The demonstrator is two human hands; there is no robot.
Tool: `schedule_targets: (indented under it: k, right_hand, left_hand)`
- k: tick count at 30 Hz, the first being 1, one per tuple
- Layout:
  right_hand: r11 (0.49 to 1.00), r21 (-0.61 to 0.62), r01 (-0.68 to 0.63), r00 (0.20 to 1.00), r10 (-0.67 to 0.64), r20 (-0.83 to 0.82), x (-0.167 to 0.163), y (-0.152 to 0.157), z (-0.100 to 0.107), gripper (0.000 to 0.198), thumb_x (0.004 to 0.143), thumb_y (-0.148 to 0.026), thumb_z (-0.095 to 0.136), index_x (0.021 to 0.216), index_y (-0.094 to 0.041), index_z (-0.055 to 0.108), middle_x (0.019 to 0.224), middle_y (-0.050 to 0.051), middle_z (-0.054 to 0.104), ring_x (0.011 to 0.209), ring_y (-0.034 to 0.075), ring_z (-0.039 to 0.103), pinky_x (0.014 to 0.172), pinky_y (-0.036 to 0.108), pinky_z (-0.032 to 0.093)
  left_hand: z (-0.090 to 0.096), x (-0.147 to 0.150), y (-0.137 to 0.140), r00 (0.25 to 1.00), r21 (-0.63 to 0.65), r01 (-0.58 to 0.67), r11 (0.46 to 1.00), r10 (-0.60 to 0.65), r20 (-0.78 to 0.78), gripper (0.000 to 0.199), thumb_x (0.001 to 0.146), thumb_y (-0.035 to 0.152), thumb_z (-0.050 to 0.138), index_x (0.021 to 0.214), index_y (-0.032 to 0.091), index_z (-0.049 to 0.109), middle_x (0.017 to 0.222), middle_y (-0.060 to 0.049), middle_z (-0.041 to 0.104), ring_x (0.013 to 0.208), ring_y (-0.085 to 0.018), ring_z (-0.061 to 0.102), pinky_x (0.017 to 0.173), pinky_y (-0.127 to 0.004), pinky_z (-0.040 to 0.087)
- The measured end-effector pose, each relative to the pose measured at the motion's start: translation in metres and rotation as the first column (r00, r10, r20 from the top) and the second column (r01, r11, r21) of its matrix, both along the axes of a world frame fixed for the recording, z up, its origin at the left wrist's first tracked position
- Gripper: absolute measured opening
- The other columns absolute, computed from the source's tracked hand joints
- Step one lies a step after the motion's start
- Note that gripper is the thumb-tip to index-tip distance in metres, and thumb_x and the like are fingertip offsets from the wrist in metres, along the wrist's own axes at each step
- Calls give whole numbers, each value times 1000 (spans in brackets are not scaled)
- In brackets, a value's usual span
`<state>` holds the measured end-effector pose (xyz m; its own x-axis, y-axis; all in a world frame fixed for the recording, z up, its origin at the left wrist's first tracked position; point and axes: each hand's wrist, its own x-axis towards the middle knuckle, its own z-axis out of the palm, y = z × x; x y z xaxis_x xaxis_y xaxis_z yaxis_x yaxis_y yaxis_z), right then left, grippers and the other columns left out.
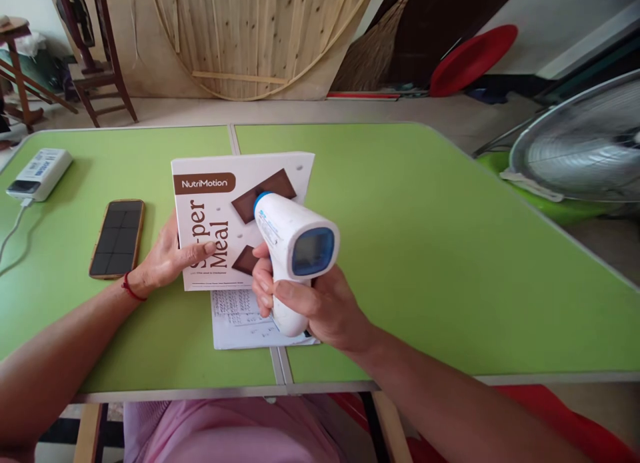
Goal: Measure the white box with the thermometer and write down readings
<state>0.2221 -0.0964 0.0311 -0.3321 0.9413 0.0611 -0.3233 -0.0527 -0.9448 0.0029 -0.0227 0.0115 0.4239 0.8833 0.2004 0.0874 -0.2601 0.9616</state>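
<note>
Centrally, the left hand (167, 260) is holding a white box (225, 216) by its left edge, the thumb lying across the printed front and the other fingers passing behind, mostly out of sight. The right hand (325, 306) is grasping a thermometer gun (285, 226), its fingers (262, 280) curling round the handle. The barrel's long axis is running forward and leftward from screen to blue-ringed nose, the nose pointing at the box's front; whether the two are touching, one cannot tell. The box is thus standing ahead and to the left of the right-hand fingers, above the table (425, 263), its lower edge overlapping a written sheet (237, 326). A phone (117, 240) is lying just beside the left hand.
</note>
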Motion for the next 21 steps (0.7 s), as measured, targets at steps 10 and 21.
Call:
schedule_targets:
  k: [10, 21]
  right_hand:
    - [997, 58, -48, 998, 49, -25, 0, -3, -3, 23, 83, -41, 73, 82, -20, 62, 65, -2, 60, 55, 11, 56, 52, 27, 50]
    - [996, 54, -75, 997, 73, 37, 1, -4, -5, 29, 85, -47, 69, 78, -20, 61, 66, 0, 63, 55, 11, 53, 52, 28, 48]
  left_hand:
    - [12, 6, -3, 995, -4, 77, 997, -76, 65, 52, 77, 42, 76, 117, 16, 55, 97, -9, 67, 75, -19, 63, 64, -30, 55]
    - [13, 5, -2, 996, -9, 85, 996, -85, 40, 55, 78, 42, 76, 120, 17, 51, 97, -9, 66, 78, -20, 63, 64, -30, 55]
